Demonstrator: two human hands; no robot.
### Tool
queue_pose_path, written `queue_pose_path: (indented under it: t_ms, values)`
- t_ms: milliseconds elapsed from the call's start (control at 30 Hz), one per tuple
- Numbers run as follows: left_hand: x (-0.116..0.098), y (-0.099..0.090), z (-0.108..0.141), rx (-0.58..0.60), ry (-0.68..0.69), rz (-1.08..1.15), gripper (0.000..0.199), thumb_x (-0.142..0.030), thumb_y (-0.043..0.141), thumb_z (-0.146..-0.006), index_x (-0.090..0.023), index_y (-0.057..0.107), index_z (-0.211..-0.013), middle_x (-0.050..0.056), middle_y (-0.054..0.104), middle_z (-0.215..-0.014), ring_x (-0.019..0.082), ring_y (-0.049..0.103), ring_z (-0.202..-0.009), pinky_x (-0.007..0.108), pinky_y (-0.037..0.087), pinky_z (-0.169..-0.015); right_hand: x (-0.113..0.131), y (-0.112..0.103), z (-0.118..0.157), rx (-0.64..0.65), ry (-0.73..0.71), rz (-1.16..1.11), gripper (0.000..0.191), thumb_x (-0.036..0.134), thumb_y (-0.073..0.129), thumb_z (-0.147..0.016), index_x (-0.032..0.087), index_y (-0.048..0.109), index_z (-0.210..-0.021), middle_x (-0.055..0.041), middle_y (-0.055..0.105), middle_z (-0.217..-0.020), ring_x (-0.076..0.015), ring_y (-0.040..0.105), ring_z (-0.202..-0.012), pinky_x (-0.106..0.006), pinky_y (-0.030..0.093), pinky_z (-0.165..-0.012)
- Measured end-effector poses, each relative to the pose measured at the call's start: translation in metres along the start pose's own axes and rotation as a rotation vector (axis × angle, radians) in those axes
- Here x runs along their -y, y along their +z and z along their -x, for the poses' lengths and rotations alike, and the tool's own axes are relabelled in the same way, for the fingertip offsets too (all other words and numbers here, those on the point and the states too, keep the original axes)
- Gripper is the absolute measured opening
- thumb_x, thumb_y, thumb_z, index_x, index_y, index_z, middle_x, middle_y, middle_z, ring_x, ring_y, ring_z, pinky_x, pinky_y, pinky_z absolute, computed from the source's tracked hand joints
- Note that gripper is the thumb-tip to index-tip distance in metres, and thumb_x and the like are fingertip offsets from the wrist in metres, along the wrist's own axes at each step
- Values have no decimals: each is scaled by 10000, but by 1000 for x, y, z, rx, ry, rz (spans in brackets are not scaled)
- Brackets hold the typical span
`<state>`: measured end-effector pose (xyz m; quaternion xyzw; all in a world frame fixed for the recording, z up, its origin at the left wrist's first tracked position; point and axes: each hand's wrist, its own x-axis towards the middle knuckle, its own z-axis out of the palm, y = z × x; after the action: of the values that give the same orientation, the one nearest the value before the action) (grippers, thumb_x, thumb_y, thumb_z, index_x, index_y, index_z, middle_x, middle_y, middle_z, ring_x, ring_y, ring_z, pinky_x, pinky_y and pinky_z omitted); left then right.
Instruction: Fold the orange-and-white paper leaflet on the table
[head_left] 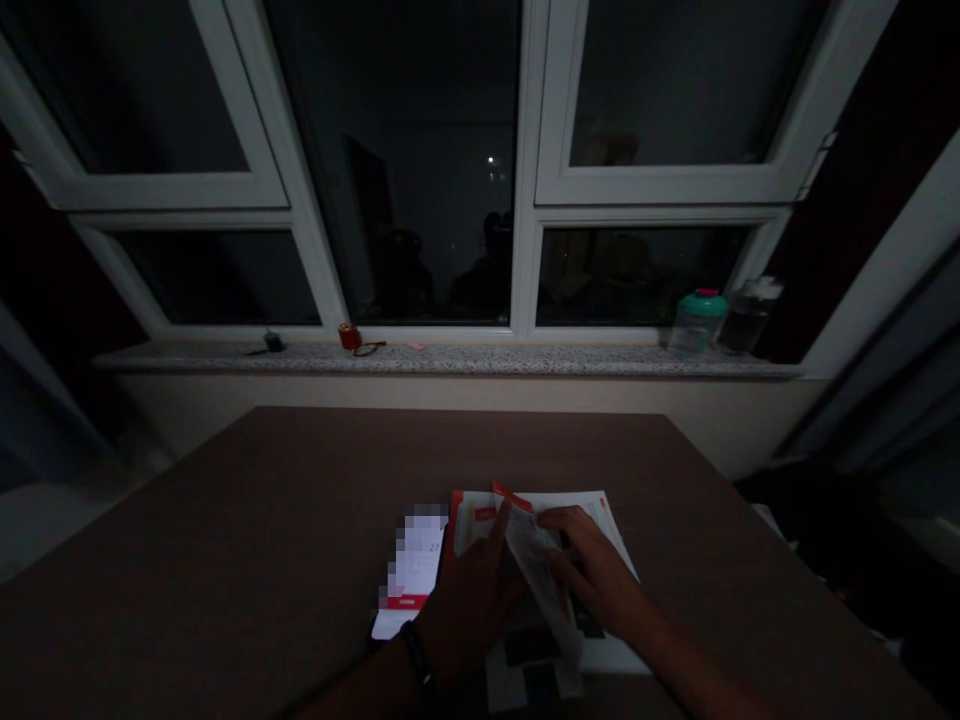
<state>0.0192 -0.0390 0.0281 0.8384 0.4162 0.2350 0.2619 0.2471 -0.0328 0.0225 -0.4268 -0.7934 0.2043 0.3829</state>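
A booklet point(619, 650) with white pages and red accents lies open on the table, one page lifted and curling in the middle. My right hand point(592, 570) grips the lifted page point(532, 550) near its right side, fingers bent and thumb against it. My left hand point(472, 600), with a dark wristband point(417, 655), rests on the left part of the booklet. Its index finger is stretched along the page's edge; its other fingers are mostly hidden in shadow. Left of the booklet lies a phone point(411, 570) with a lit screen, partly pixelated.
The brown table point(337, 470) reaches toward a speckled windowsill point(465, 362). A green-lidded bottle point(697, 320), another clear bottle point(746, 315), a small red jar point(349, 337) and a small dark item point(272, 341) stand on the sill. The room is dim.
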Motion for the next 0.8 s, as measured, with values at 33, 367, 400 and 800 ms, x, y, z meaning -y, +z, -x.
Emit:
queue_pose_path:
  t_ms: [33, 367, 400, 800]
  values:
    - [0, 0, 0, -20, -14, -8, 754, -352, 484, -979, -242, -5, -1543, 133, 485, -1409, 267, 501, -1249, 447, 427, -1022, 0, 0, 0, -2, -1, 3, 264, 285, 487, -945, 245, 542, -1199, -94, 582, -1190, -256, 519, -1138, -416, 439, -973]
    - [5, -1, -5, -91, 21, -49, 793, -393, 479, -988, -223, -70, -1534, 126, 453, -1441, 240, 460, -1290, 424, 398, -1053, -3, -1, 0, -83, 14, -29, 269, 366, 396, -986, 231, 567, -1144, -90, 592, -1128, -245, 538, -1097, -382, 441, -948]
    - [7, 1, -4, -94, 39, -53, 786, -401, 476, -991, -226, -66, -1534, 126, 421, -1467, 242, 426, -1319, 431, 376, -1073, -3, -1, 0, -84, 9, -30, 268, 364, 396, -986, 230, 566, -1146, -90, 591, -1129, -244, 536, -1099, -380, 439, -949]
    - [-4, 3, -4, 23, 85, -146, 797, -275, 585, -921, -259, 80, -1537, 104, 389, -1474, 257, 380, -1338, 443, 363, -1084, 9, 3, 0, -76, 99, -191, 273, 412, 458, -926, 213, 552, -1088, -62, 620, -1009, -226, 577, -963, -331, 459, -840]
